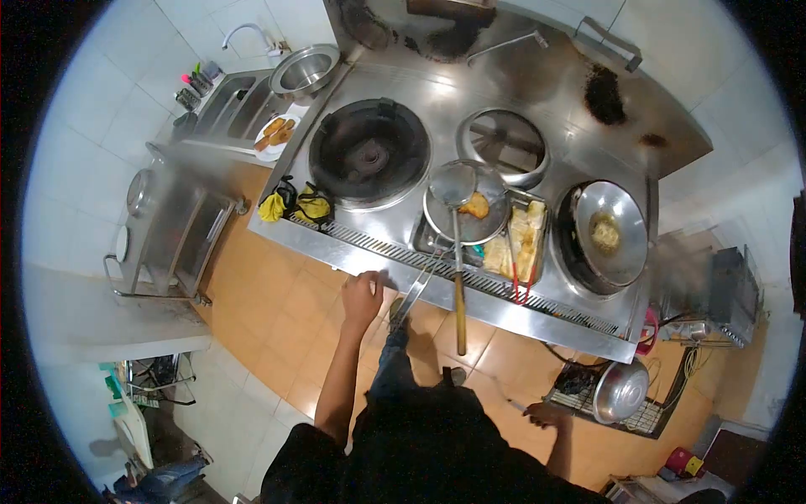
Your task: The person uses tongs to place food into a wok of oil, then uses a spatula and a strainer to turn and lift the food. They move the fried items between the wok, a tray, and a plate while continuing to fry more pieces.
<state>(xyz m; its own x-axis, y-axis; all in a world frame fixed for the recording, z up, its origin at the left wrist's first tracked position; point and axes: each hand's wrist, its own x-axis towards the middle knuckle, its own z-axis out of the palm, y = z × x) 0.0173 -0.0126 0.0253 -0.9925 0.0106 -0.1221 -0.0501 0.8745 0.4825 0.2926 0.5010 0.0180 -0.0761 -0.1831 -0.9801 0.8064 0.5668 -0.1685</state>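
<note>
My left hand [361, 299] hangs before the counter's front edge, fingers curled, with nothing visible in it. Metal tongs [412, 294] lean over the edge to its right. Lower right, my right hand [547, 415] is closed around a thin object whose shape is unclear. On the counter, a strainer [452, 183] with a long wooden handle [460, 315] rests across a round pan [491, 228] holding a golden fried piece [474, 205]. Beside it, a rectangular tray [544, 244] holds pale and yellow food and red-handled tongs [520, 294].
A black wok [369, 155] and a steel wok [621, 214] with a piece in oil flank the pan. Yellow-black cloths [312, 207] lie front left. A plate of fried pieces [290, 151] stands by the sink [231, 105]. A metal lid [621, 392] is low right.
</note>
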